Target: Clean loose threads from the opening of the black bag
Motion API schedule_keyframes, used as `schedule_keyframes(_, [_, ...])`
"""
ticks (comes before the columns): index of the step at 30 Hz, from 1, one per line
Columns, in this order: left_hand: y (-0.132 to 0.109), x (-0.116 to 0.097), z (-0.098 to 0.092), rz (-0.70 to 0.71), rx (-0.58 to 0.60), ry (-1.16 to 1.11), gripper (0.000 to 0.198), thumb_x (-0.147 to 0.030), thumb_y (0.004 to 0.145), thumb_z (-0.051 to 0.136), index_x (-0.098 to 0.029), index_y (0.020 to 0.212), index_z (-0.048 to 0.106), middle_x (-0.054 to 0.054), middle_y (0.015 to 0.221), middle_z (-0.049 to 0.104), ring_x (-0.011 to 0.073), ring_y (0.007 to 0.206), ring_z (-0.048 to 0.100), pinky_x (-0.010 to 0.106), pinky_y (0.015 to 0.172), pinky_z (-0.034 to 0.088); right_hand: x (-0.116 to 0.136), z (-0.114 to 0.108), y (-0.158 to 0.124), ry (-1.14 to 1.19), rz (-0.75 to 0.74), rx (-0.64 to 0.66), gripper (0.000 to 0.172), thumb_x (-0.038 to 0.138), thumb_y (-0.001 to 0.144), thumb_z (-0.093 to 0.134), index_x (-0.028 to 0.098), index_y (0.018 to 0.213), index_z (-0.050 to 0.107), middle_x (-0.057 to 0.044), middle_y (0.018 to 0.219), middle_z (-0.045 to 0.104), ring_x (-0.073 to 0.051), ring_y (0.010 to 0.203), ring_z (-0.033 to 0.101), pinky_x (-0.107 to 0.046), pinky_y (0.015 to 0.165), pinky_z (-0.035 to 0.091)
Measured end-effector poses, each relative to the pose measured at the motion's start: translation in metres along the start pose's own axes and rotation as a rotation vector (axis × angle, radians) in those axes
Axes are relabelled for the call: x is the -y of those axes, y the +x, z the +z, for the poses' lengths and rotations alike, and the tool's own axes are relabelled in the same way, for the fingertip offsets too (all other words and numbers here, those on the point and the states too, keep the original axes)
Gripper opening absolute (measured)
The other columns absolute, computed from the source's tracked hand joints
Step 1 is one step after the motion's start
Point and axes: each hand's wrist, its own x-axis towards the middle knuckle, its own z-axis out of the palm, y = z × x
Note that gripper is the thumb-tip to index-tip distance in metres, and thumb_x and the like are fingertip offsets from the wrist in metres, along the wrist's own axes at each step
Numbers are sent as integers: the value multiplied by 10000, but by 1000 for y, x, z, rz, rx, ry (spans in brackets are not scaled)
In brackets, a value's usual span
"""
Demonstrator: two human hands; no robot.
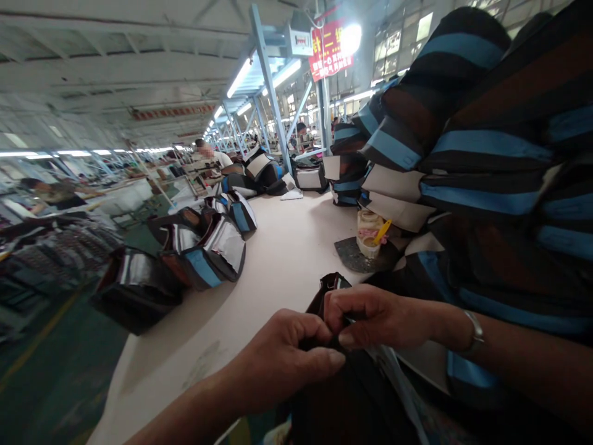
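A dark fabric bag piece [352, 395] hangs at the table's near edge, close to my body. My left hand [296, 346] pinches its upper edge, thumb lying along the top. Right beside it, my right hand [365, 315] grips the same edge with curled fingers, and the two hands nearly touch. A small upright end of the piece [334, 282] sticks up behind my knuckles. What lies between the fingertips is hidden. A bracelet circles my right wrist.
On the pale table [278, 247] stands a glue-stained pot [369, 238] with a yellow-handled tool [382, 232], on a dark scrap [352, 256]. Black-and-blue bag pieces [486, 191] are stacked high at right. More bags [208, 253] line the left edge. A person [213, 154] sits farther back.
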Motion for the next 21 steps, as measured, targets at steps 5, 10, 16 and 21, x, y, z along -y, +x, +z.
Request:
schedule_keyframes(5, [1,8,3,-38,-41,-55,141,-277,765,595,-142,727,601,-48,611,378,100,571,276,286,525,201,7,-3,-3,74,104,36,373,476,876,665,120,952,590,-12,847,534,-111,748,448,-229,640,364])
schedule_keyframes(10, [0,6,5,3,-10,-130,237,-355,767,654,-145,700,566,-44,610,373,99,569,278,285,517,193,3,0,0,72,73,42,346,410,811,747,109,898,598,-7,836,548,-98,726,453,-223,643,370])
schedule_keyframes(16, [3,2,11,-20,-89,-84,350,-445,758,684,-152,642,534,-49,563,368,87,531,276,264,477,174,-6,-1,4,129,54,94,321,412,873,689,112,867,577,-3,815,546,-92,716,459,-222,643,386])
schedule_keyframes(21, [4,7,11,-57,-175,3,153,-281,699,578,-151,628,541,-48,559,365,86,525,276,260,471,182,3,5,3,-254,-109,-1,133,257,910,599,130,878,576,-37,856,570,-120,762,494,-261,711,401])
